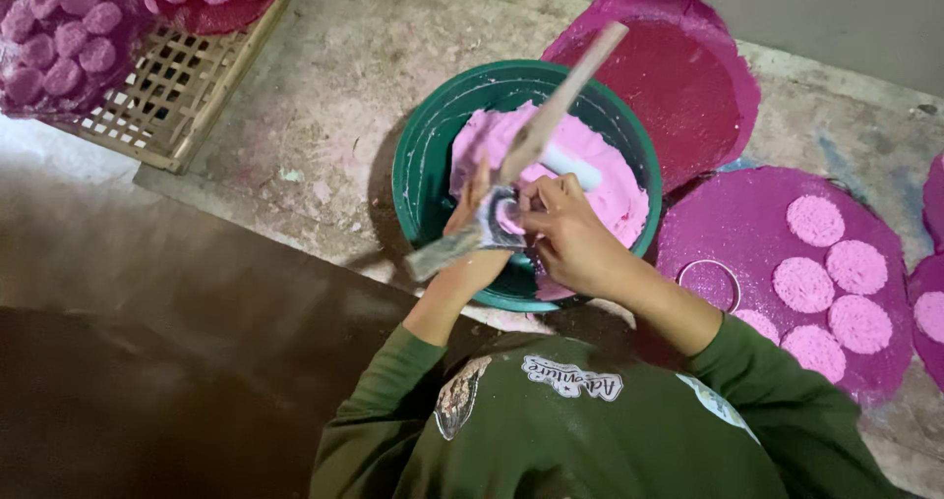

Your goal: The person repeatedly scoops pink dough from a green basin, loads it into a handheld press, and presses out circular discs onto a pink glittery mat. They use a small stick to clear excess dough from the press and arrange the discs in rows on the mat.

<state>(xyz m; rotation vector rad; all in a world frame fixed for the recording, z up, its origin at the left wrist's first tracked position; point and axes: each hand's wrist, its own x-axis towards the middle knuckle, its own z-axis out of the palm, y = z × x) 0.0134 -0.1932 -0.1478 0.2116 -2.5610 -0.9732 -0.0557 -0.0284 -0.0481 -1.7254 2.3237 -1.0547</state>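
A green basin (pixel 423 165) on the concrete floor holds pale pink paste (pixel 610 199). Both hands are over its near rim. My left hand (pixel 470 248) grips a long flat wooden stick (pixel 565 91), which slants from the upper right down to a grey, paste-smeared end at the lower left. My right hand (pixel 575 243) pinches a small round ring mould (pixel 503 212) against the stick, right beside the left fingers. A white cylinder-shaped lump (pixel 575 168) lies in the paste just beyond the hands. Green sleeves cover both forearms.
A round magenta mat (pixel 747 224) at the right carries several pink discs (pixel 803 284) and a metal ring (pixel 710 283). A dark pink mat (pixel 678 76) lies behind the basin. A bamboo lattice tray (pixel 172 86) with more discs sits at the upper left.
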